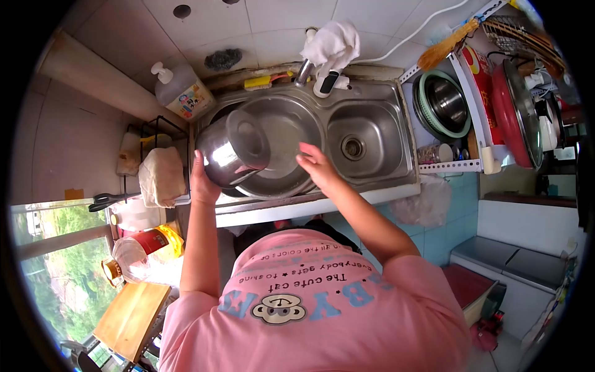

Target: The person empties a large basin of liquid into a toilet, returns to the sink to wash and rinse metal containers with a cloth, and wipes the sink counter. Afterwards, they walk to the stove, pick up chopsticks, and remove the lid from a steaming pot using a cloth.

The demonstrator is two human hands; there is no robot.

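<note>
A deep, shiny metal bowl [232, 149] is tilted over the left sink, its base turned up and to the right. My left hand [203, 180] grips its left side, with the fingers partly hidden by the bowl. Under it, a wide metal basin [294, 133] fills much of the left sink and seems to hold some water. My right hand [316, 166] hovers above the basin's right rim, fingers apart and nothing in them.
The right sink bowl [372, 139] has a drain. A cloth-draped faucet [304, 71] stands behind. Left are a pump bottle [186, 96] and a wire rack [161, 127]. Stacked bowls [443, 105] sit on the right shelf. A wooden board [131, 319] leans lower left.
</note>
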